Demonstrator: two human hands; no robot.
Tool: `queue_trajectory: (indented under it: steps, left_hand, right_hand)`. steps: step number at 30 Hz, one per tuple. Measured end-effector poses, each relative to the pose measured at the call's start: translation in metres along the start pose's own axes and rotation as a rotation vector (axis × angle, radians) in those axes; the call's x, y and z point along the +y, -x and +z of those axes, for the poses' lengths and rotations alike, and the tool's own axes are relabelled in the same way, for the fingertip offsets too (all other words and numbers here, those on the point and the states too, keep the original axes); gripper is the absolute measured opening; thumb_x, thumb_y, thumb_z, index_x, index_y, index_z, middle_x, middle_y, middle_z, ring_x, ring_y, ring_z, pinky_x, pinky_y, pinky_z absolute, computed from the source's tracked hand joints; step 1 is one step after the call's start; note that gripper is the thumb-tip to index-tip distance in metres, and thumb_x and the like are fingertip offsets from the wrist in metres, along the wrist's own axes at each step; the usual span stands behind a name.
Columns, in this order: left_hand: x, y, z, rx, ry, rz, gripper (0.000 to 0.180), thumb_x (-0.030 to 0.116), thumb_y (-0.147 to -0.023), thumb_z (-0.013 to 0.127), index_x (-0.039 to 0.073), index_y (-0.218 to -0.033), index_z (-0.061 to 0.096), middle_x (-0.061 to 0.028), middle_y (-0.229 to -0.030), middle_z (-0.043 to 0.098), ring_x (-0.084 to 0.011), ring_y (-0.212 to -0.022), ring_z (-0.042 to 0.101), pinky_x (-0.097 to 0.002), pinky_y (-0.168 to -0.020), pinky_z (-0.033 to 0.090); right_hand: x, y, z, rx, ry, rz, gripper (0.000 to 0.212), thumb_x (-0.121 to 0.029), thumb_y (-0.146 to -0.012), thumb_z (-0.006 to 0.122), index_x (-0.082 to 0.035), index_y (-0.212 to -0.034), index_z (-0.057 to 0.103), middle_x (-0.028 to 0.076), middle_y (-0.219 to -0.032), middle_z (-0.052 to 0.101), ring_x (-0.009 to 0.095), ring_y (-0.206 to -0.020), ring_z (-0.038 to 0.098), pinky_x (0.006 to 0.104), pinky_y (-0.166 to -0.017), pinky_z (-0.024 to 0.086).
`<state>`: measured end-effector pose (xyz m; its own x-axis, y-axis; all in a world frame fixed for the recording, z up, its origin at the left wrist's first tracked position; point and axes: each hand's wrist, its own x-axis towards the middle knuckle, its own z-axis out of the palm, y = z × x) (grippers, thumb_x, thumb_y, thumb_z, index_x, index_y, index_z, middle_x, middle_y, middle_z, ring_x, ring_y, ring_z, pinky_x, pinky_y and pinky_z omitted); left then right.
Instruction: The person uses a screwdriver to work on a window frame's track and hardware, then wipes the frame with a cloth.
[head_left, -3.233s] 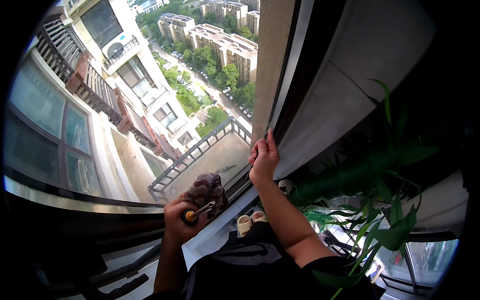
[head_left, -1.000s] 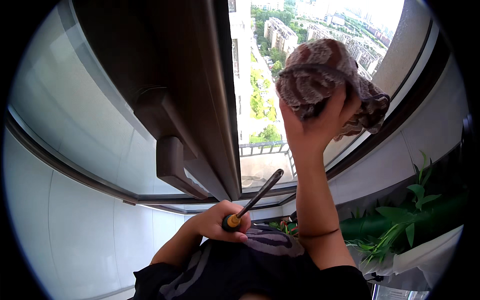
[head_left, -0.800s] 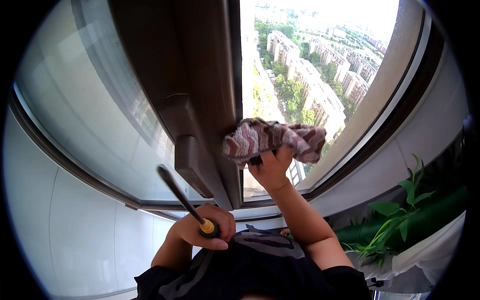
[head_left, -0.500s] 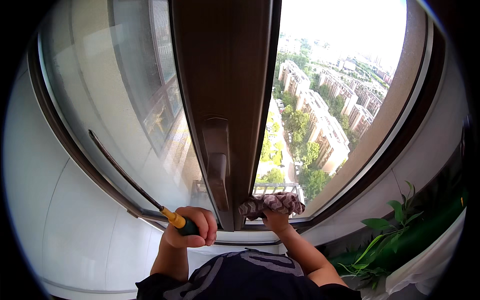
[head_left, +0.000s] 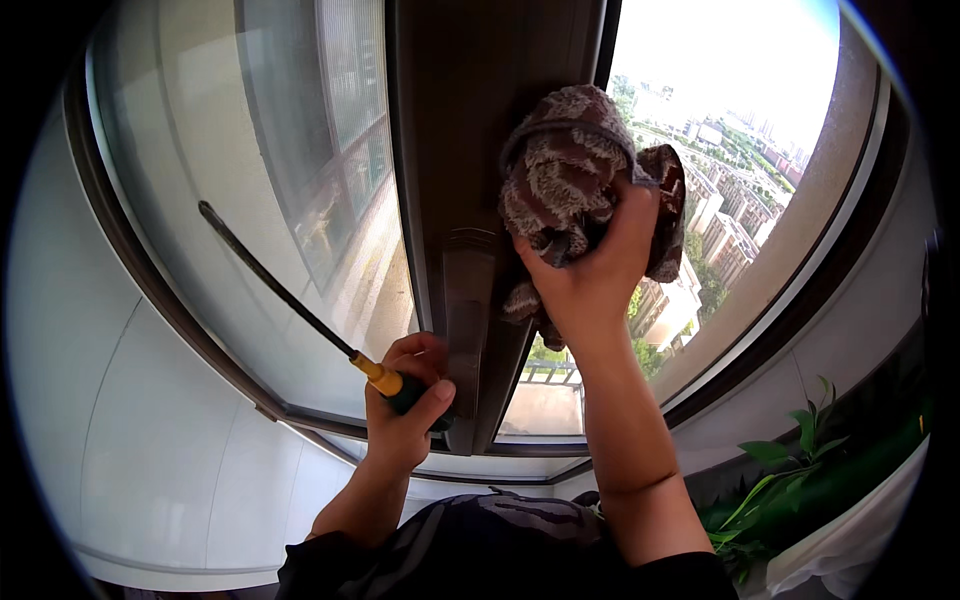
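Screwdriver (head_left: 290, 305) handle mostly hidden in the clenched left hand (head_left: 405, 415); right hand (head_left: 590, 280) grips a cloth (head_left: 570, 170) – against the dark window frame (head_left: 470, 120).

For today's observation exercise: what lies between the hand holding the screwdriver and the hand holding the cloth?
In the head view, the dark window frame post stands between the left hand and right hand.

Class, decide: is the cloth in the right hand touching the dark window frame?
Touching. The head view shows the right hand pressing the cloth flat against the window frame, with no gap.
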<state>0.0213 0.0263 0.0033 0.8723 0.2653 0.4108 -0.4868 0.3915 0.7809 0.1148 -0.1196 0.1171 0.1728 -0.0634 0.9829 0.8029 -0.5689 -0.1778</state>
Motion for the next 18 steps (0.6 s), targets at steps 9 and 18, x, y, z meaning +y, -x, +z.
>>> queue_trajectory:
  steps: [9, 18]
  left_hand:
    - [-0.003, 0.007, -0.008, -0.051, -0.060, -0.014, 0.011, 0.004, -0.073, 0.064, 0.004, -0.074, 0.053, -0.0113, -0.099, 0.052, -0.0129, -0.080, 0.051, -0.0247, -0.070, 0.038]
    - [0.009, 0.017, -0.008, 0.014, 0.063, -0.074, 0.008, 0.000, -0.072, 0.061, 0.003, -0.072, 0.053, -0.0111, -0.102, 0.050, -0.0191, -0.093, 0.053, -0.0322, -0.083, 0.043]
  right_hand:
    - [0.013, 0.119, 0.002, -0.148, -0.028, 0.177, 0.062, -0.011, -0.059, 0.074, 0.001, -0.109, 0.041, 0.014, -0.100, 0.046, 0.030, -0.094, 0.048, 0.0369, -0.084, 0.039]
    - [0.030, 0.215, -0.042, -0.536, -0.050, 0.411, 0.038, -0.007, -0.057, 0.075, -0.002, -0.085, 0.051, 0.013, -0.088, 0.053, 0.032, -0.076, 0.054, 0.0356, -0.067, 0.045]
